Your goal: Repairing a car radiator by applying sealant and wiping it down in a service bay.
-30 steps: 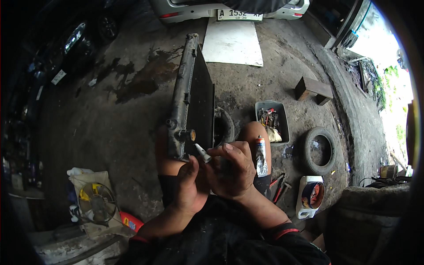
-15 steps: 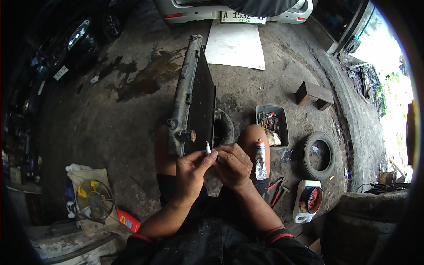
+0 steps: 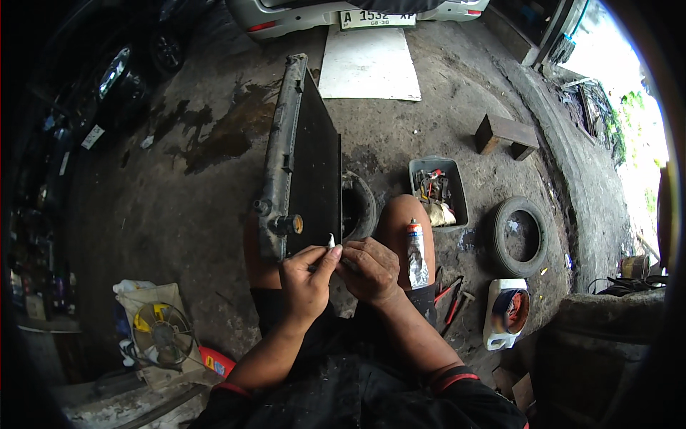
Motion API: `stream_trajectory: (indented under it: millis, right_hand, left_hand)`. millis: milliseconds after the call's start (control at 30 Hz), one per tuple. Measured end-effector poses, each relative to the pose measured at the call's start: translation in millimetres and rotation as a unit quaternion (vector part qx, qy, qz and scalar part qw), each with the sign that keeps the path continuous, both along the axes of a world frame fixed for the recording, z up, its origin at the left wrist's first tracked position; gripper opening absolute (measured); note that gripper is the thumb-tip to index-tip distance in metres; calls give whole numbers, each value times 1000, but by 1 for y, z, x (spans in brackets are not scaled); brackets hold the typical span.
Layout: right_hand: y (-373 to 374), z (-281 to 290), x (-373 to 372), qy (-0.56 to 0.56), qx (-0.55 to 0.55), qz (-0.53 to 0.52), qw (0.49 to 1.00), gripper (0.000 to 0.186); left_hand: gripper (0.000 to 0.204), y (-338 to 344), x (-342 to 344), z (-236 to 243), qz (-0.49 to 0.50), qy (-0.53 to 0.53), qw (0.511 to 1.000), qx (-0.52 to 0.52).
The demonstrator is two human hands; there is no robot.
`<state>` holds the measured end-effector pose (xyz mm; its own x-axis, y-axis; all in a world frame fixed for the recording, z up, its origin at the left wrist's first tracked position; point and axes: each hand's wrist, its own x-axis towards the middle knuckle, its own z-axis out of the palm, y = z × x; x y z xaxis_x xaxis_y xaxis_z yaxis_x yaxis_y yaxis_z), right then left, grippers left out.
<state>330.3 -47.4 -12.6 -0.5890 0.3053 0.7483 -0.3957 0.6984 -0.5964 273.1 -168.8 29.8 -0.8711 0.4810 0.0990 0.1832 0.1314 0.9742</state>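
Note:
A small white tapered nozzle (image 3: pixel 331 241) points up from between the thumb and fingers of my left hand (image 3: pixel 305 284), which is closed on it. Close against it, my right hand (image 3: pixel 374 272) has its fingers curled together; what they hold, if anything, is hidden. On my right thigh lies a crumpled silver tube (image 3: pixel 417 259) with an orange and blue end. A car radiator (image 3: pixel 284 166) stands upright by my left knee, its pipe stub (image 3: pixel 289 224) just beyond my left hand. Behind the radiator, a tyre (image 3: pixel 367 207) is partly hidden.
Right of my knee are a grey bin (image 3: pixel 463 194) of tools, a second tyre (image 3: pixel 498 239), a small bench (image 3: pixel 509 131), a cut white jug (image 3: pixel 494 330) and hand tools (image 3: pixel 451 307). A fan (image 3: pixel 166 336) and red bottle (image 3: pixel 218 363) lie left. Ahead are a white board (image 3: pixel 368 68) and a silver car (image 3: pixel 261 27).
The whole view has shifted, so the radiator, bin and car appear farther left and higher. My hands stay together around the nozzle, which shows a little lower.

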Motion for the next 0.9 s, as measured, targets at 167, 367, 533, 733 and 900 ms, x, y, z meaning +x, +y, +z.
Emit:
stream_trajectory:
  millis: [167,367,533,733,900]
  right_hand:
    - [10,3,7,-15,-13,-10,1000,29]
    - [18,11,20,23,0,-61,998,36]
    - [109,16,43,-151,21,-344,927,57]
    - [139,-21,90,-363,-118,-348,856,56]
    - [68,-15,98,-390,-97,-271,874,49]
  left_hand:
    - [17,12,4,-3,-2,48,999,-20]
    - [32,7,2,3,-110,85,990,-29]
    - [37,7,13,5,-135,63,984,-93]
    - [31,-6,25,-15,-187,86,958,-199]
    - [18,-21,32,-50,-230,144,936,-224]
